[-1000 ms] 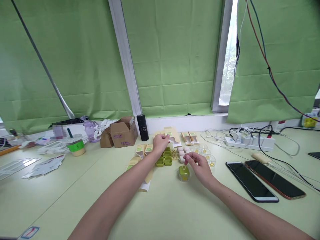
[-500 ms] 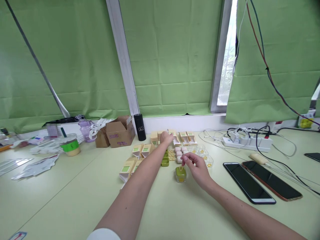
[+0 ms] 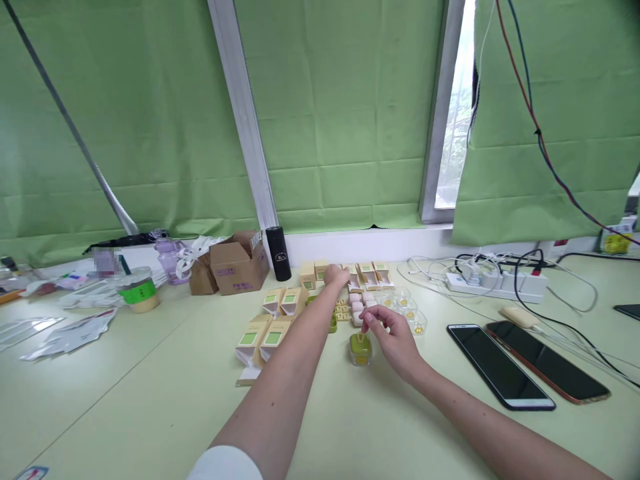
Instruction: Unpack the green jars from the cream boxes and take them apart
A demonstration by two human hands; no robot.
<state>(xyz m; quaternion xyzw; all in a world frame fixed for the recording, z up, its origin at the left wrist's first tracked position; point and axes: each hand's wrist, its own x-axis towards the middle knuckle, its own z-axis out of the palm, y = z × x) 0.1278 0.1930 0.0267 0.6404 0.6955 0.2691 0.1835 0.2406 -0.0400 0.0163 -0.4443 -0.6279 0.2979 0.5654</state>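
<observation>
My left hand reaches to the back row, its fingers curled beside a small cream box with a white lower part. What those fingers hold, if anything, is hidden. Nearer to me stands a small clear container with a green top and a pale loop on it. Just above that loop, my right hand has thumb and fingers drawn together; contact is unclear. Behind it are pale pink pieces, small yellow pieces and clear containers with yellow marks. My left forearm partly covers some green pieces.
Several cream boxes with green labels stand left of my forearm. Two phones lie at right, before a power strip and tangled cables. Further back are a black cylinder, a cardboard box and a drink cup.
The cream box by my left hand now stands straighter, in line with the two to its right. My left hand has shifted slightly; my right hand stays over the green-topped container.
</observation>
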